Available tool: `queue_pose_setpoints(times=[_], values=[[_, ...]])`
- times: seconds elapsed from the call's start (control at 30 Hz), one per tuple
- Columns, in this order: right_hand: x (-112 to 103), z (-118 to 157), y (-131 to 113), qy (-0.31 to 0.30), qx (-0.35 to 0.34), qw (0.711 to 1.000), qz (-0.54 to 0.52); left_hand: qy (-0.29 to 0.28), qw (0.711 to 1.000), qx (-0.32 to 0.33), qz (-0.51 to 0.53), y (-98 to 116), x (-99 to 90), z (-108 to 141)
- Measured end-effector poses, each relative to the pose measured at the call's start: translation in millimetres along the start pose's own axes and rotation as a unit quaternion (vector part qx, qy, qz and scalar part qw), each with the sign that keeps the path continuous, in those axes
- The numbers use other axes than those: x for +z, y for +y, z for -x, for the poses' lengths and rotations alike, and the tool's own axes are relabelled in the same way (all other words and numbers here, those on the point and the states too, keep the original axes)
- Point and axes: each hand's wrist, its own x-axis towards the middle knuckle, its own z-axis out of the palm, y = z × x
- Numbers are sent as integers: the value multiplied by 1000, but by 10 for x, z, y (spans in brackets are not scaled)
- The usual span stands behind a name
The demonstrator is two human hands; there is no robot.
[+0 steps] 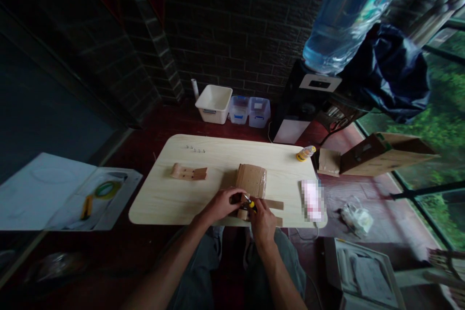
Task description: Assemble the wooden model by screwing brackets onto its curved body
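Note:
Near the front edge of the pale table (152, 193), my right hand (264, 225) is closed around a screwdriver (252, 204) with a yellow and black handle. Its metal shaft slants up and left toward my left hand (222, 205). The fingers of that hand are pinched by the tip; whatever they hold is too small to name. Beneath both hands lies a wooden piece with arms (274, 204), partly covered by them. Just beyond stands a brown cardboard block (251, 179). Farther left rests a similar wooden part (189, 173) with dark holes or screw heads.
Several small screws (195, 149) lie at the table's back left. A yellow-capped container (305, 153) stands back right, above a blurred-out flat object (312, 201). An open white case (109, 196) is left. Bins (214, 104) and a water dispenser (294, 128) stand behind.

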Motion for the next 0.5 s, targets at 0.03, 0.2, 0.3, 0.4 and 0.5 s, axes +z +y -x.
queue_pose_setpoints(times=[0.03, 0.2, 0.3, 0.4, 0.5], values=[[1, 2, -1, 5, -3, 1000, -3, 0, 1000, 0, 1, 4, -3, 3], [-44, 4, -29, 23, -12, 999, -42, 2, 1000, -5, 11, 37, -13, 25], [-100, -8, -55, 19, -14, 997, -72, 1, 1000, -9, 16, 53, -17, 33], [-145, -23, -72, 20, -5, 996, -92, 0, 1000, -11, 23, 51, -20, 37], [-170, -38, -82, 16, 2, 994, -104, 0, 1000, -12, 28, 31, -17, 39]])
